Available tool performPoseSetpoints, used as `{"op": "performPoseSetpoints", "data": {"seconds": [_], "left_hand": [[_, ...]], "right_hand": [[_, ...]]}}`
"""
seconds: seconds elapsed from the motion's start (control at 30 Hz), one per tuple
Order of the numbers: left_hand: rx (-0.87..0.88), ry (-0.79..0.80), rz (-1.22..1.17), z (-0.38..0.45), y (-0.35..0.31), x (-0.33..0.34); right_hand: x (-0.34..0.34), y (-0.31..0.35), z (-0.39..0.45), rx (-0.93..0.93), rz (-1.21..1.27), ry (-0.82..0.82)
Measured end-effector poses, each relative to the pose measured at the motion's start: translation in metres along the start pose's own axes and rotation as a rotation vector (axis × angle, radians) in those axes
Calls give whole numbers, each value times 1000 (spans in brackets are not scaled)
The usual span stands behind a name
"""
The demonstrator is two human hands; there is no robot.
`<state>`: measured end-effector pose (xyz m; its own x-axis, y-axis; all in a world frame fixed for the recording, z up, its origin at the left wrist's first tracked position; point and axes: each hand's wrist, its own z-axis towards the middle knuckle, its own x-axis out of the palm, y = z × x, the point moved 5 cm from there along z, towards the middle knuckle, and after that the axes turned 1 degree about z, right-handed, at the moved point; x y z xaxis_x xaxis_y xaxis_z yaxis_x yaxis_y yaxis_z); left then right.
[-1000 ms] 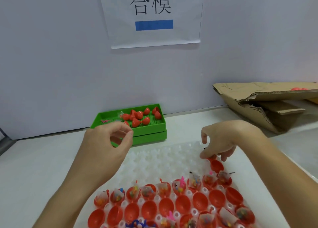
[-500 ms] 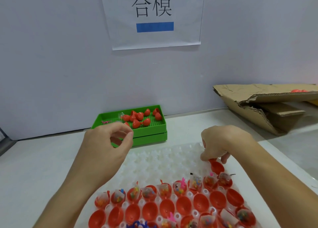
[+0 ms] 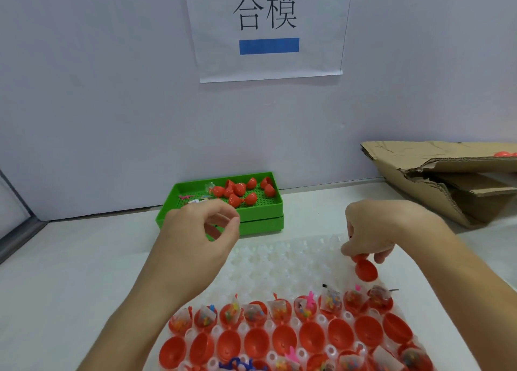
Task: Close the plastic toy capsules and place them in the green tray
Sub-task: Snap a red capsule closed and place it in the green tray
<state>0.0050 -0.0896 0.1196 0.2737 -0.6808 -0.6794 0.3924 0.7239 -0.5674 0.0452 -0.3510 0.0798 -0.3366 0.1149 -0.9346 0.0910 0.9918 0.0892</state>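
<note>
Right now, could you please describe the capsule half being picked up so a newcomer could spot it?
Find the white dimpled tray in front of the person. At its far right edge, the right hand pinches one empty red capsule half. Unlike its neighbours, it stands alone beyond the rows.

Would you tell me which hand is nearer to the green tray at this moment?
Left. The left hand hovers just in front of the green tray, overlapping its front edge in the head view. The right hand is off to the tray's right, pinching a red capsule half over the white mould.
</note>
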Motion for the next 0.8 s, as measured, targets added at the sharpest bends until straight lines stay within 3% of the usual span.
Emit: {"op": "performPoseSetpoints", "data": {"seconds": [0.1,0.27,0.37,0.53,0.8], "left_hand": [[-20,99,-83,-3,-6,6],[-106,498,-252,-15,-13,31],[-94,617,-312,-21,-18,40],[-102,505,-370,-17,-21,41],[-136,336,-519,-10,-18,30]], "right_hand": [[-14,13,-15,-121,-13,-69],[-28,57,-52,-438,166,-129],[-27,78,-66,-580,189,-182],[-24,90,-72,-667,179,-255],[-36,90,-71,-724,366,-317]]}}
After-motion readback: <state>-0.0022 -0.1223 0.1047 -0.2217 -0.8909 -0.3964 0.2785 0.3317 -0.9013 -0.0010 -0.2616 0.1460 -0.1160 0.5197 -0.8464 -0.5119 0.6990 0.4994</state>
